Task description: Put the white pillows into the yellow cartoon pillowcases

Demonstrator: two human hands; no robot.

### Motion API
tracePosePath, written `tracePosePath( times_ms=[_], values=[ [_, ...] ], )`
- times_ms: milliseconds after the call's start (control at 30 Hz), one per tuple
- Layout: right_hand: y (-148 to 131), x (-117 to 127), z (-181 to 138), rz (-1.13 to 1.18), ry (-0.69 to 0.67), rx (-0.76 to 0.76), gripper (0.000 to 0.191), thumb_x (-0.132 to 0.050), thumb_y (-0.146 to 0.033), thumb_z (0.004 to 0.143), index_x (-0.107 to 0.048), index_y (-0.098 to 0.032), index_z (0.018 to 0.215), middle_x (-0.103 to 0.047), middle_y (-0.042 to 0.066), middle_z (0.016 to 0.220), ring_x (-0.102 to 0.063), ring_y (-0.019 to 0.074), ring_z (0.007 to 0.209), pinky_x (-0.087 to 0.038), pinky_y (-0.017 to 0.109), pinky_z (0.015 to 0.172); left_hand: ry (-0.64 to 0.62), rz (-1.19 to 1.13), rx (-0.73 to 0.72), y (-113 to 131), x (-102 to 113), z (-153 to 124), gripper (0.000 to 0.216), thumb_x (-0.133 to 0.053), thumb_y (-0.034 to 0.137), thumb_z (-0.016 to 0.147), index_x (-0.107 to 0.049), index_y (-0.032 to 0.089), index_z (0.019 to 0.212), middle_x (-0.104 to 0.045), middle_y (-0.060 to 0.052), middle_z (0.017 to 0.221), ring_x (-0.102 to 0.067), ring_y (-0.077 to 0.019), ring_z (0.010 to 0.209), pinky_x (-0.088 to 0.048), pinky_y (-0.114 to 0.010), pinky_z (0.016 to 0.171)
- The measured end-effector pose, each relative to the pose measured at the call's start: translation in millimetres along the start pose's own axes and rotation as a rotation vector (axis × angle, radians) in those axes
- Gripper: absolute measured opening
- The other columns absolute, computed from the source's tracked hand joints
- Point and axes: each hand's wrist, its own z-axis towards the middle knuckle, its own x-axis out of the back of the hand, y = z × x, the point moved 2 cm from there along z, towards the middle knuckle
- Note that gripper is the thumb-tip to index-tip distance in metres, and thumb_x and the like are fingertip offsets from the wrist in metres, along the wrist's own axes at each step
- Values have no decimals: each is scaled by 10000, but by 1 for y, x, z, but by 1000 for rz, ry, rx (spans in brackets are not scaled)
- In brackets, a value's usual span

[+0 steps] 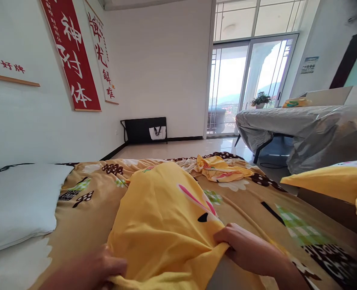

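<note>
A yellow pillowcase [163,217] with a pink rabbit print lies bulging on the bed, over something inside it. My left hand [98,268] is closed on its near left edge. My right hand [241,245] pinches its near right edge, fingers curled into the cloth. Both hands sit at the open end closest to me. A second crumpled yellow cloth [220,168] lies farther down the bed.
The bed wears a tan patterned sheet [256,201]. A white pillow [18,201] lies at the left by the wall. A table under grey plastic [302,125] stands at the right, and another yellow cloth [338,183] hangs at the right edge. Glass doors [244,84] are beyond.
</note>
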Motion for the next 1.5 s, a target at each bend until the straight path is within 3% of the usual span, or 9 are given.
tracePosePath(
  times_ms=[167, 400, 600, 800, 1033, 1133, 1267, 1367, 1500],
  values=[
    [18, 21, -1, 64, 327, -48, 257, -420, -122, 653, -627, -231, 759, -670, 12, 767, -592, 178, 740, -391, 244, 637, 350, -61, 216, -39, 33, -7, 250, -521, 450, 823, -658, 258, 907, -716, -6, 842, -658, -175, 774, -519, -181, 673],
    [50, 27, 15, 24, 976, -229, 252, -426, -230, 688, -655, -248, 793, -703, 11, 772, -624, 192, 686, -405, 281, 622, 865, 66, 356, -39, 51, 26, 324, -546, 550, 765, -648, 255, 851, -726, 8, 830, -672, -162, 690, -501, -179, 540],
    [54, 29, 17, -96, 1238, -155, 253, -434, -224, 696, -673, -193, 774, -666, 101, 877, -586, 272, 884, -379, 402, 834, 1086, 76, 302, -35, 43, 33, 286, -557, 504, 799, -665, 253, 881, -675, -25, 916, -635, -198, 878, -503, -275, 797],
    [50, 31, 12, -56, 1194, -332, 322, -460, -319, 747, -741, -185, 831, -598, 81, 722, -545, 247, 760, -367, 389, 777, 1237, -192, 527, -17, 42, 30, 349, -670, 538, 693, -725, 262, 900, -688, -8, 877, -611, -183, 792, -497, -240, 611],
    [49, 33, 1, 549, 1069, -357, 433, -544, -437, 733, -732, -159, 1008, -582, 10, 544, -503, 148, 504, -411, 262, 503, 1151, -669, 617, 17, 48, 21, 404, -707, 484, 661, -708, 199, 947, -513, 59, 418, -406, -93, 358, -386, -214, 373],
    [48, 34, 6, 625, 1095, -181, 446, -548, -461, 780, -681, -177, 1096, -703, 76, 886, -629, 192, 743, -500, 288, 659, 1210, -668, 570, 14, 51, 21, 357, -703, 447, 674, -697, 199, 931, -603, 33, 515, -485, -114, 416, -447, -236, 434],
    [47, 17, 32, 443, 1054, -38, 649, -531, -499, 833, -403, -219, 1405, -522, 110, 1355, -528, 248, 1179, -419, 398, 972, 1165, -603, 491, -16, 43, 42, 404, -671, 487, 712, -671, 217, 1012, -708, -12, 824, -569, -119, 522, -485, -240, 517],
    [58, -14, 64, 295, 786, -35, 815, -448, -514, 873, -71, -184, 1516, -348, 149, 1488, -338, 265, 1360, -240, 499, 1092, 988, -637, 398, -52, 16, 74, 673, -582, 547, 770, -447, 205, 1334, -663, -114, 1154, -644, -244, 1003, -534, -272, 677],
    [93, -54, 92, 198, 419, -207, 737, -330, -532, 893, -130, -178, 1508, -322, 157, 1498, -319, 288, 1373, -216, 541, 1080, 594, -630, 560, -102, -35, 107, 933, -519, 547, 802, -45, 125, 1487, -355, -234, 1475, -411, -264, 1335, -413, -381, 1032]
  ],
)
